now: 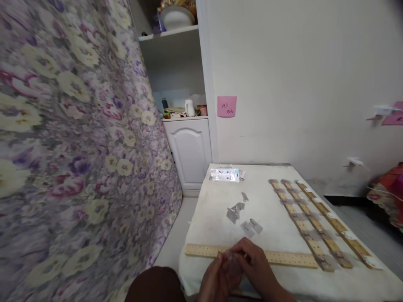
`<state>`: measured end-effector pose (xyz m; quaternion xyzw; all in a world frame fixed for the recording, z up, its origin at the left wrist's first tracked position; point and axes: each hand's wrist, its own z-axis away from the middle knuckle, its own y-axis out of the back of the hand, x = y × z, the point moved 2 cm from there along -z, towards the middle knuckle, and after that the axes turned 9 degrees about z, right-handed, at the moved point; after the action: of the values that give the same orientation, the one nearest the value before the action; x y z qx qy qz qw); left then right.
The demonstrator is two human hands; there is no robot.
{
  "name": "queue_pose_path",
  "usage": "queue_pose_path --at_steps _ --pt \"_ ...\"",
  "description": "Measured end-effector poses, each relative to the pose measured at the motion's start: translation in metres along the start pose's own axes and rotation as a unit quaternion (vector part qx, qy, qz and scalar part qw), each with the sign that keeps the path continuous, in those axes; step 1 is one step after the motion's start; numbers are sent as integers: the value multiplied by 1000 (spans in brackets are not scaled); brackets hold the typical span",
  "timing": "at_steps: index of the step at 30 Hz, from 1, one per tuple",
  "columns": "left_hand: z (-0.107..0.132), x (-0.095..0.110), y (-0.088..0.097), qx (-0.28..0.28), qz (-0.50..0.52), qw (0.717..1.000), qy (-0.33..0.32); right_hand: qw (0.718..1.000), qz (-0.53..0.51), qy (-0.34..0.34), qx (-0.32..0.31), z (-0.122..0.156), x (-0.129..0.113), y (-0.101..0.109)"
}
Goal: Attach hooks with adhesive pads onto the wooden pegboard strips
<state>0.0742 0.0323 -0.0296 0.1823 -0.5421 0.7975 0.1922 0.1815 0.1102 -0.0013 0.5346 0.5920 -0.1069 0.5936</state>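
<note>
My left hand (214,277) and my right hand (256,262) meet near the front of the table, fingers closed together. Between them is a clear plastic piece (233,268) that looks like a transparent adhesive hook; my fingers partly cover it. Just behind my hands a pale wooden strip with rows of holes (289,258) lies crosswise, its middle hidden by them. Farther back, loose clear hooks (247,228) lie flat on the white cloth, near a small pile of similar clear hooks (233,213) and a single piece (244,196).
Three wooden strips (340,226) with hooks and clear squares along them lie lengthwise at the table's right. A clear package (224,174) rests at the back of the white-covered table (214,235). A floral curtain (94,147) hangs left; a wall (267,84) stands behind.
</note>
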Motion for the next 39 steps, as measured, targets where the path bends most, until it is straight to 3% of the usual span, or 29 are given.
queue_pose_path --at_steps 5,10,16,22,27,33,39 --pt "9 4 -4 -18 -31 999 -31 1000 2 19 -9 2 0 -2" --pt "13 6 -7 -53 -80 995 -21 999 23 35 -17 4 1 -3" --pt "11 4 -8 -20 -115 993 -19 999 33 23 -23 4 5 -4" --pt "9 5 -2 89 -114 989 -30 997 -20 -70 -20 8 24 -3" --pt "6 4 9 146 -35 986 -76 976 -147 -136 -82 19 45 -26" --pt "-2 -7 15 125 7 984 -125 946 -251 -181 -99 24 44 -54" --pt "2 -11 14 98 -5 987 -128 934 -265 -227 -81 22 45 -60"
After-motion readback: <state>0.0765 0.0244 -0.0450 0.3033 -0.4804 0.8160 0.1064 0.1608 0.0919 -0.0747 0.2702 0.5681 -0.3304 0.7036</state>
